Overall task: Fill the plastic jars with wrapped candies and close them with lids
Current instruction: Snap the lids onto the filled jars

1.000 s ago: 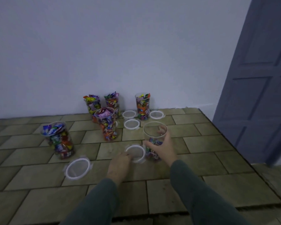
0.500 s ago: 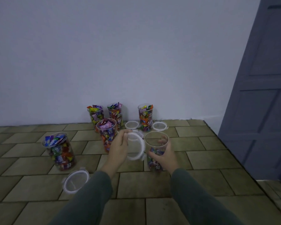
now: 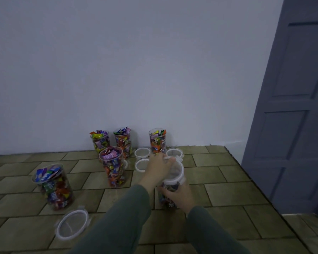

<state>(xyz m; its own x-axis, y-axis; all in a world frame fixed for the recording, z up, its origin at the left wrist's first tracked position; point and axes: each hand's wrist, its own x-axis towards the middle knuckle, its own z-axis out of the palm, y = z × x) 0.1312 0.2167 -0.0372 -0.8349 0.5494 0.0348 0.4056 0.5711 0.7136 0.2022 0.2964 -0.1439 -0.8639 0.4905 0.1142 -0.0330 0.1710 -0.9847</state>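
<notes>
A clear plastic jar (image 3: 168, 198) with a few wrapped candies at its bottom stands on the tiled floor. My right hand (image 3: 178, 194) grips its side. My left hand (image 3: 157, 166) holds a white-rimmed clear lid (image 3: 175, 172) tilted over the jar's mouth, resting on the rim. Several other jars full of coloured candies stand open: one at the left (image 3: 52, 186), one in the middle (image 3: 113, 165) and three by the wall (image 3: 100, 141) (image 3: 123, 140) (image 3: 157, 141).
Loose lids lie on the floor: a big one near my left sleeve (image 3: 72, 227), and three by the far jars (image 3: 142, 153) (image 3: 141, 165) (image 3: 174, 153). A white wall is behind them. A blue-grey door (image 3: 292, 125) stands at the right.
My left hand picked the lid up from the floor, carried it right and set it on the mouth of the jar my right hand holds. The camera tilted up.
</notes>
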